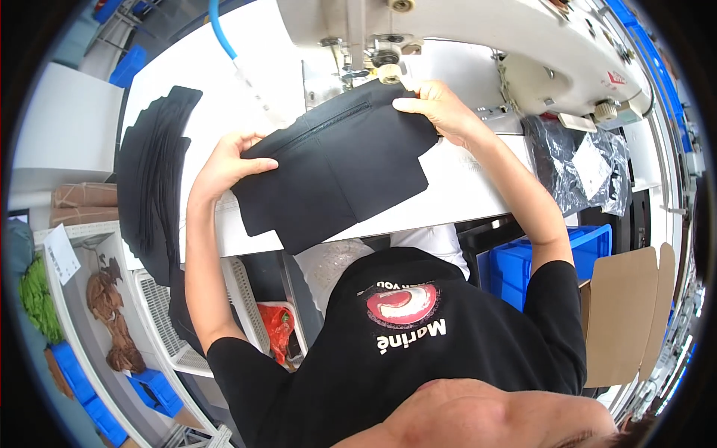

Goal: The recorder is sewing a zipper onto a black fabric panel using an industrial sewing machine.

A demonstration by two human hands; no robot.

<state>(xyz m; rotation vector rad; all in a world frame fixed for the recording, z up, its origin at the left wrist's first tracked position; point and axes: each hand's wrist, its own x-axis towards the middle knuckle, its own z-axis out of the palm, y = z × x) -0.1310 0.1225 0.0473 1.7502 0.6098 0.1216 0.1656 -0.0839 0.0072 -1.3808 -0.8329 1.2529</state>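
Observation:
A black fabric panel point(340, 168) with a long slit-like seam near its far edge is stretched between my two hands. My left hand point(233, 166) pinches its left end, thumb on top and fingers behind. At the far right corner my right hand point(437, 110) grips it the same way, the thumb lying over the cloth. The panel's near edge hangs past the white table's front edge. Just beyond the cloth stands the sewing machine's head point(385, 56), with a pale roller close to the panel's far edge. A stack of black fabric pieces point(153, 164) drapes over the table's left side.
A blue air hose point(222, 30) comes down at the far left. Clear plastic bags with black contents point(579, 168) lie at the right. White baskets point(168, 313) stand below left; a blue crate point(508, 269) and cardboard box point(624, 313) are below right.

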